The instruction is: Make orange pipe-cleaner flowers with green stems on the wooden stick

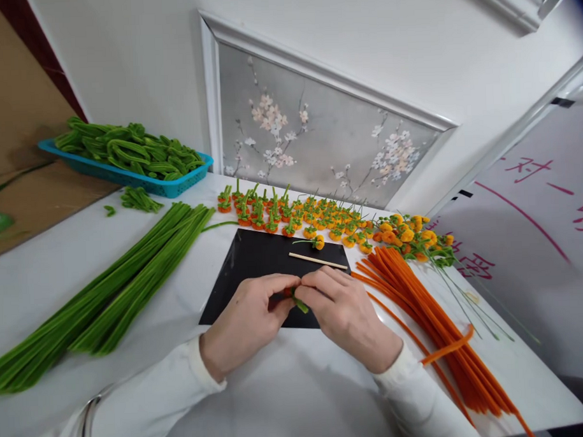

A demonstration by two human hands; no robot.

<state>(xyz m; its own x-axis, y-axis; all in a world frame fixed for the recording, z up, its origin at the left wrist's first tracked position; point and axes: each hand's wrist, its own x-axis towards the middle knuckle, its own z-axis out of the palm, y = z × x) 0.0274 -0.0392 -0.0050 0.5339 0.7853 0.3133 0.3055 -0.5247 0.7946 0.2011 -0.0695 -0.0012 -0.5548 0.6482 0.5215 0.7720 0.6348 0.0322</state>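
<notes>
The person's left hand (249, 312) and right hand (345, 312) pinch a small fuzzy orange-and-green piece (301, 305) between their fingertips, above a flat black rectangular board (222, 294). A thin pale straight stick (318, 261) lies just beyond the right hand.

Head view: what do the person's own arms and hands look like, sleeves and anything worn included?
The left hand and right hand are ungloved. Long, plain off-white sleeves, left and right, reach the wrists. A shiny silver-coloured band circles the left sleeve. No cables or markings show.
</notes>
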